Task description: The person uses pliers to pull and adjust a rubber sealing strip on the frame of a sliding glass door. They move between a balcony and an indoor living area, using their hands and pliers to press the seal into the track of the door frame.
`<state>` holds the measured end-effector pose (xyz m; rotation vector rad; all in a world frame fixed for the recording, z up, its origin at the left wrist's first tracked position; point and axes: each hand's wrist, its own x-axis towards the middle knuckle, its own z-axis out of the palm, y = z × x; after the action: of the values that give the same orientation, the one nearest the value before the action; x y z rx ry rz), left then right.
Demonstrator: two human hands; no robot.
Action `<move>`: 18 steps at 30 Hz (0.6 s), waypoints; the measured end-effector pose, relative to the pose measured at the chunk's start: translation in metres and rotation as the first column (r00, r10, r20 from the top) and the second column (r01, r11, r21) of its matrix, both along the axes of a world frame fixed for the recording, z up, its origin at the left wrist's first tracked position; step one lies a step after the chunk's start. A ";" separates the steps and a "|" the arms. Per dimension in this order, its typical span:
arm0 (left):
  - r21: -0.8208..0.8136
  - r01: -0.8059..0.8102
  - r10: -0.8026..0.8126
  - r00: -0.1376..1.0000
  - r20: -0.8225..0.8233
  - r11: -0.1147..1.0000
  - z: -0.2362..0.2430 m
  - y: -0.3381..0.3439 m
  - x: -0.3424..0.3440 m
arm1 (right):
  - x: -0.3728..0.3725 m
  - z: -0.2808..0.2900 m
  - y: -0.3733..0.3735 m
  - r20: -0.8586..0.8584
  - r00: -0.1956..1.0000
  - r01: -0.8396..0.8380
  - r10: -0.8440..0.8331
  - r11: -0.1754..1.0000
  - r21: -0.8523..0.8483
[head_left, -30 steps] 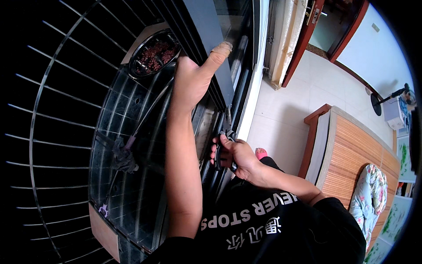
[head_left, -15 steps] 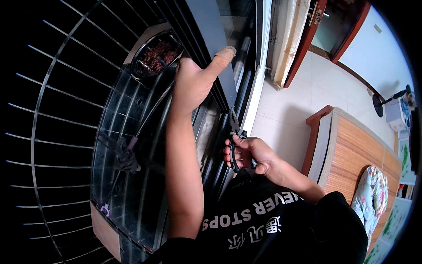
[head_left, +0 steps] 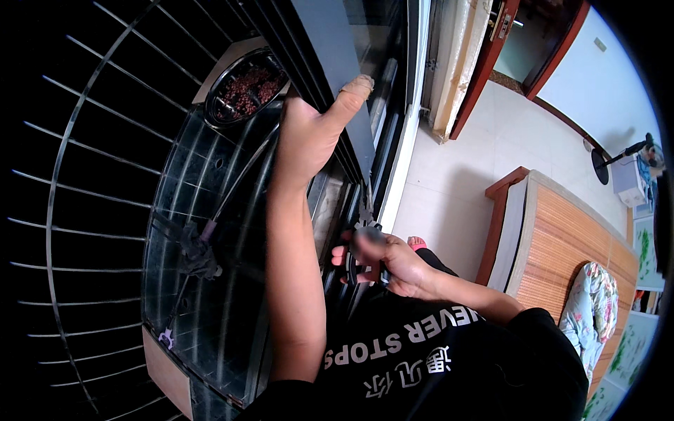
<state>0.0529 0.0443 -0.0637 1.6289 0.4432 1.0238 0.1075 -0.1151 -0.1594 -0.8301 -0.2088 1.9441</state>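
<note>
My left hand (head_left: 307,140) grips the edge of a dark grey sliding-window sash (head_left: 328,52). Its thumb, with a tan wrap on the tip, lies over the near face, and its other fingers are hidden behind the frame. Lower and to the right, my right hand (head_left: 400,265) is closed round pliers (head_left: 366,212) with black handles. The plier jaws point upward at the sash's lower end, beside the dark track; whether they touch it I cannot tell. Part of the right hand is blurred.
Outside, left, a curved metal grille (head_left: 53,182) surrounds a ledge holding a bowl of small reddish pieces (head_left: 246,92) and a mop-like tool with a grey cloth head (head_left: 196,252). Indoors, right, stand a bed with a striped mat (head_left: 562,245), a folded quilt (head_left: 593,309) and a fan (head_left: 601,167).
My right hand and the pliers have moved a little down and left. The left hand keeps its hold on the sash. A foot in a pink slipper now shows beyond the right forearm.
</note>
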 end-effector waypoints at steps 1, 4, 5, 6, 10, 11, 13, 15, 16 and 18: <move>0.010 -0.003 0.003 1.000 0.003 1.000 0.000 0.000 0.000 | 0.000 -0.001 0.001 -0.014 1.000 0.013 -0.013 1.000 -0.002; 0.028 -0.002 0.001 1.000 0.013 1.000 -0.001 0.000 0.000 | 0.000 -0.001 0.003 -0.040 0.998 0.043 -0.043 0.999 -0.014; 0.026 0.005 -0.006 1.000 0.017 1.000 0.000 0.000 -0.001 | -0.001 0.002 0.003 -0.037 0.998 0.046 -0.046 0.999 -0.019; 0.023 0.014 -0.015 1.000 0.021 1.000 0.000 0.000 -0.001 | -0.001 0.003 0.003 -0.034 0.998 0.051 -0.052 0.998 -0.025; 0.006 0.015 -0.015 1.000 0.017 1.000 0.000 -0.001 0.000 | -0.002 0.000 0.005 -0.016 0.997 0.073 -0.073 0.997 -0.010; 0.007 0.016 -0.016 1.000 0.014 1.000 -0.001 0.000 0.000 | -0.004 0.000 0.006 0.001 0.996 0.089 -0.089 0.996 -0.011; 0.014 0.010 -0.010 1.000 -0.002 1.000 -0.002 0.000 -0.001 | -0.009 0.000 0.009 0.024 0.992 0.125 -0.124 0.992 -0.020; 0.029 -0.001 0.002 1.000 -0.027 1.000 0.000 -0.001 -0.002 | -0.013 0.001 0.010 0.035 0.986 0.165 -0.164 0.986 -0.032; 0.043 -0.017 0.018 1.000 -0.011 0.999 -0.001 -0.001 -0.001 | -0.014 -0.002 0.010 0.035 0.984 0.174 -0.173 0.984 -0.034; 0.073 -0.049 0.048 0.999 0.019 0.996 -0.002 -0.002 0.002 | -0.018 -0.008 0.010 0.033 0.981 0.191 -0.190 0.981 -0.036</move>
<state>0.0546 0.0427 -0.0653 1.6798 0.4400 1.1015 0.0898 -0.1046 -0.1675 -0.8725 -0.1043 1.7621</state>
